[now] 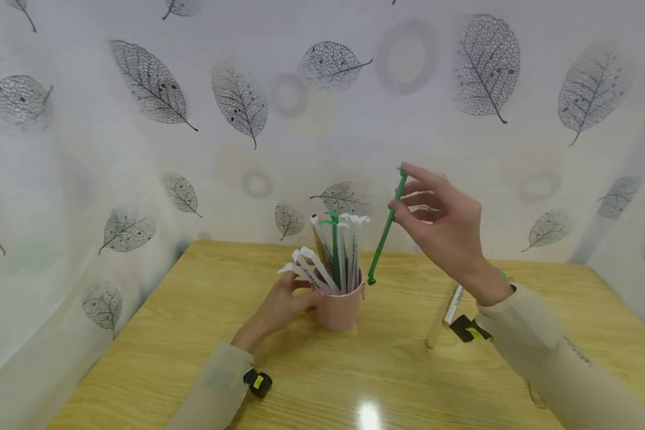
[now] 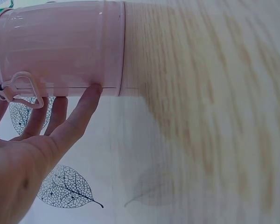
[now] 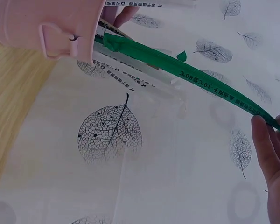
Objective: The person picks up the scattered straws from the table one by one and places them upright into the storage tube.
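My right hand pinches the upper part of a drinking straw in a green printed wrapper between thumb and fingertips. The straw slants down, its lower end in the air just right of the pink bucket's rim. The small pink bucket stands upright on the table, holding several white-wrapped straws and another green-wrapped straw. My left hand holds the bucket's left side, thumb at the front near the rim; in the left wrist view its fingers reach along the wall beside a wire handle.
A white-wrapped straw and a thin tan stick lie on the wooden table, partly under my right forearm. Another tan piece shows beside that sleeve. Leaf-patterned cloth rises behind the table.
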Demonstrator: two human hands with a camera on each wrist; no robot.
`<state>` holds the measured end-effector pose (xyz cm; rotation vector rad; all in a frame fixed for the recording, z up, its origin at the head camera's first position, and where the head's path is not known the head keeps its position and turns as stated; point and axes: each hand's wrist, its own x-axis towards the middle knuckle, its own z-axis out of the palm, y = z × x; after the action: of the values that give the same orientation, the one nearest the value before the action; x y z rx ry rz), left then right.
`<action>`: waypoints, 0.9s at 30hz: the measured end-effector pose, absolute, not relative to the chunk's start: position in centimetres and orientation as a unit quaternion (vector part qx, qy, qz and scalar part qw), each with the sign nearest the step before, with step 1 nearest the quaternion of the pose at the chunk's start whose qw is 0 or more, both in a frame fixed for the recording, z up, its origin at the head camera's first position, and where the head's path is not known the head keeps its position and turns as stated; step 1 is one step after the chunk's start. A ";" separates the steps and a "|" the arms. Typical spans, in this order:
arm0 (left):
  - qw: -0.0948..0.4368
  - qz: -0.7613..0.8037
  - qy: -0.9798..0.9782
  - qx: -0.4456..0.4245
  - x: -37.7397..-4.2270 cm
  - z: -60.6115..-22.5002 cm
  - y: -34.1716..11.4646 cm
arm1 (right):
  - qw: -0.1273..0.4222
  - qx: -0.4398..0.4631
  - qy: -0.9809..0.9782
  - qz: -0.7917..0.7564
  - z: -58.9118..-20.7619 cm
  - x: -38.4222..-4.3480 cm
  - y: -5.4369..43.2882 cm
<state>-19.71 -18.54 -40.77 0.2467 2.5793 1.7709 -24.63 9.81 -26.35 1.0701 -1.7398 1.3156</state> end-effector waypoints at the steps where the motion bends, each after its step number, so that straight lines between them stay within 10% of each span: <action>1: 0.002 0.564 0.822 0.081 -19.7 -40.8 -18.6 | 0.349 0.417 -0.669 0.507 -26.3 -24.7 9.5; 27: 0.010 0.585 0.805 0.101 -19.9 -40.9 -18.6 | 0.304 0.451 -0.720 0.432 -33.2 -26.0 7.0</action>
<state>-19.89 -18.59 -40.91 0.3143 2.5119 1.8253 -26.03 6.96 -33.15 1.1949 -1.9073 1.1440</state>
